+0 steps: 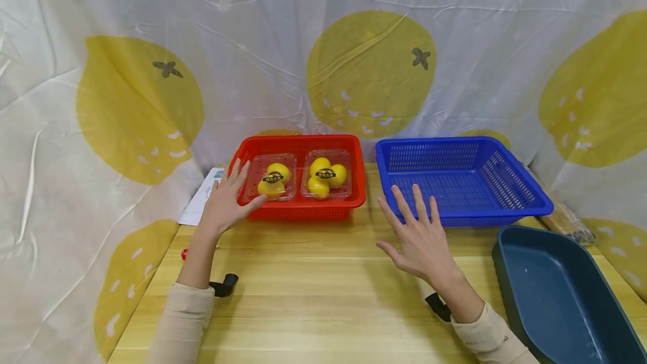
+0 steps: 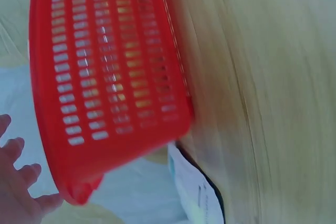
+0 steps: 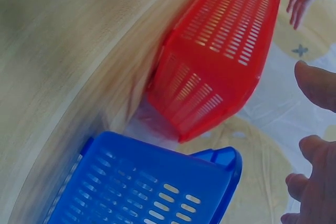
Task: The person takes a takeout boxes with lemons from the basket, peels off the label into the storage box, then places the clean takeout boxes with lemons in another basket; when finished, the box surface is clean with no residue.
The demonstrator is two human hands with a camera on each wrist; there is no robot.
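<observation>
A red plastic basket stands at the back of the table with two clear plastic boxes inside. The left box and the right box each hold yellow fruit under a black label. My left hand, fingers spread and nothing in it, is raised near the basket's left end; in the left wrist view its fingers appear beside the red rim. My right hand is also spread and holds nothing, in front of the blue basket. That basket holds nothing. In the right wrist view, the right fingers show at the edge.
A dark teal tub stands at the right front. Behind it lies a wrapped brown item. A white printed sheet lies left of the red basket, and a small red object beside my left forearm. A lemon-patterned cloth hangs behind.
</observation>
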